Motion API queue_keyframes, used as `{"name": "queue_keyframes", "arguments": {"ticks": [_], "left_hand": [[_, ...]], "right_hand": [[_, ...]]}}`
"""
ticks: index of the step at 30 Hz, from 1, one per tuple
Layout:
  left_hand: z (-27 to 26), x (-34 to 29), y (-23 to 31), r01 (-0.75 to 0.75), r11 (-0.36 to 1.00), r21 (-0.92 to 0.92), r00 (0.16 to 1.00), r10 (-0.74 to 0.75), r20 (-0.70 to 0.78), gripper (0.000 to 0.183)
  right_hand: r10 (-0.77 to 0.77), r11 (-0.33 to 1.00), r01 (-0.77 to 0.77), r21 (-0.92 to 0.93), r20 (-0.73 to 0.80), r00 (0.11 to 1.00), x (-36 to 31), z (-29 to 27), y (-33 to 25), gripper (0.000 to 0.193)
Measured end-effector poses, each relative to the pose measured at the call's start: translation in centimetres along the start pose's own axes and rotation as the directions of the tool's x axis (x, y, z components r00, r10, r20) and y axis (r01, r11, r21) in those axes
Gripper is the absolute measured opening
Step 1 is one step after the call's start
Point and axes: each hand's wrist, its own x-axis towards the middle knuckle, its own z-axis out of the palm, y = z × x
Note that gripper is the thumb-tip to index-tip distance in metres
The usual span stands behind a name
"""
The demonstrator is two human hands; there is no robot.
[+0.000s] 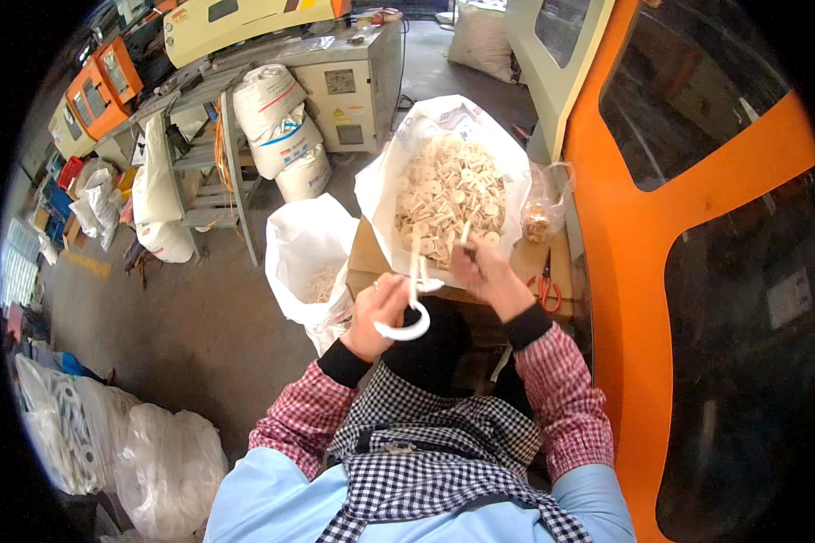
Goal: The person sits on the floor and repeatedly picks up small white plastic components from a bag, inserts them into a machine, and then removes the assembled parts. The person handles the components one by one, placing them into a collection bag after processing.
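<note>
My left hand (377, 317) is closed on a white plastic part with a curved hook (407, 327). A thin stem rises from that part between my hands. To its right, my right hand (491, 273) is closed at the near edge of the pile; a dark patch and a pale tip show at its fingers, too blurred to name. Just beyond both hands, a large open white sack (378, 192) holds many cream plastic pieces (453, 195) with round discs and short stems. The sack rests on brown cardboard (369, 256).
Orange-handled pliers (546, 288) lie right of my right hand, near a clear plastic bag (545, 210). Left of the cardboard stands a second white sack (301, 237) with thin scraps. An orange machine frame (620, 271) closes off the right side. Stacked full sacks (281, 136) stand farther back.
</note>
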Motion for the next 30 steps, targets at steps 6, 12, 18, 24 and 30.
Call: {"name": "queue_keyframes", "arguments": {"ticks": [6,12,18,24,30], "left_hand": [[0.6,1.8,-0.8,0.688,0.509,-0.517,0.633,-0.770,0.084,0.021],[-1.1,1.5,-1.5,0.740,0.354,-0.572,0.626,-0.673,0.394,0.027],[-1.6,-1.1,-1.7,0.236,0.967,0.098,0.972,-0.235,-0.021,0.012],[-3.0,-2.8,-2.3,-0.243,0.919,0.311,0.970,0.225,0.094,0.018],[-3.8,-8.2,-18.0,0.495,0.754,0.431,0.866,-0.468,-0.177,0.024]], "right_hand": [[-0.738,-0.040,0.520,-0.854,0.375,0.560,0.2,3.1,-3.6,0.045],[-0.434,-0.432,0.738,-0.518,0.837,0.334,-4.6,5.3,-2.0,0.018],[-0.361,0.118,0.727,-0.677,0.652,0.667,-4.5,4.3,0.0,0.012],[0.236,0.888,-0.133,-0.441,0.186,0.954,-2.0,3.6,3.2,0.022],[-0.502,0.752,0.424,-0.505,-0.022,0.865,8.1,-1.4,0.9,0.027]]}}
